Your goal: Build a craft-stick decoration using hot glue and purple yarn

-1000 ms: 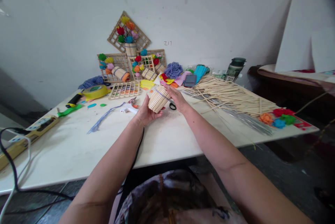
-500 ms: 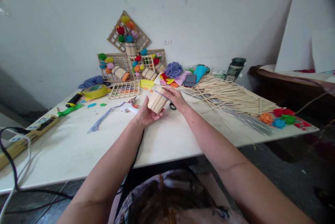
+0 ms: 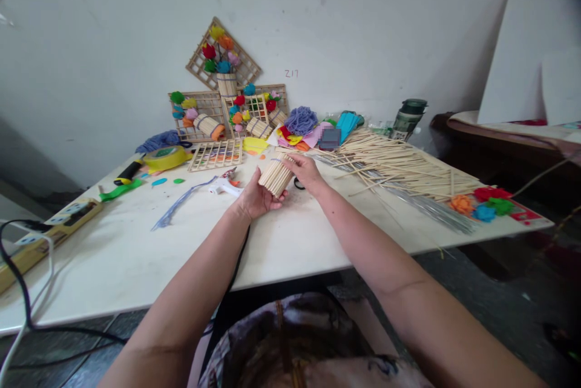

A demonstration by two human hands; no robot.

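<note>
The two hands hold a stick bundle up over the near middle part of the white table (image 3: 290, 243). The stick bundle (image 3: 275, 178) is round, made of short pale sticks, and it leans to one side. A thin bluish string goes round it near the top. The left hand (image 3: 256, 197) is curled around the low part, with its thumb up on the side and its fingers under it. The right hand (image 3: 307, 171) pinches the top right edge with bent fingers.

Next to the left hand lies a white tool (image 3: 225, 187), with loose blue yarn (image 3: 180, 209) beside it. A black loop (image 3: 298, 184) peeks out just under the right hand; the rest of it is hidden.

To the right there is a big pile of thin sticks (image 3: 394, 161), and shiny wires (image 3: 426, 209) lie along it. Bright paper-like flowers (image 3: 483, 213) sit near the right corner. At the back are a ball of yarn (image 3: 301, 121) and a dark bottle (image 3: 407, 121). Wooden grids (image 3: 203, 108) with colorful flowers and more stick bundles stand by the wall. A roll of yellow tape (image 3: 164, 158) lies on the left.
</note>
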